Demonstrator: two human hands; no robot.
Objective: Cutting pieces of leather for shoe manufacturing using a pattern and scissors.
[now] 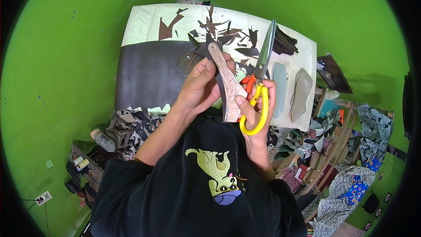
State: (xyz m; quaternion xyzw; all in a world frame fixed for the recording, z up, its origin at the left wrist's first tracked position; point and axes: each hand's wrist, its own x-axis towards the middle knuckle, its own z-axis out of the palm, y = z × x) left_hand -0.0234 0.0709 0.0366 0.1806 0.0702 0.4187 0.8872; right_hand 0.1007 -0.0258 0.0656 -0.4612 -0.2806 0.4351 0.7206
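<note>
Above the table I hold a tan cardboard template [230, 84], narrow at its upper end and wider below, with scribbled lines on it. It lies against a dark strip of sheet material [222, 94] that shows along its left edge. My left hand [201, 83] is closed on both near the upper part. My right hand [250, 113] grips large scissors [265, 52] with a yellow and an orange handle; its thumb presses the template's lower right edge. The blades point up and away, beside the template, and look nearly closed.
Dark sheet material [149, 72] covers the left of the white table [147, 22]. Brown and black offcuts [165, 30] lie scattered behind my hands. At right are a dark stack [285, 40], a grey-blue sole-shaped piece [279, 87] and a grey sole-shaped piece [301, 94]. A cluttered wooden rack [337, 147] stands right.
</note>
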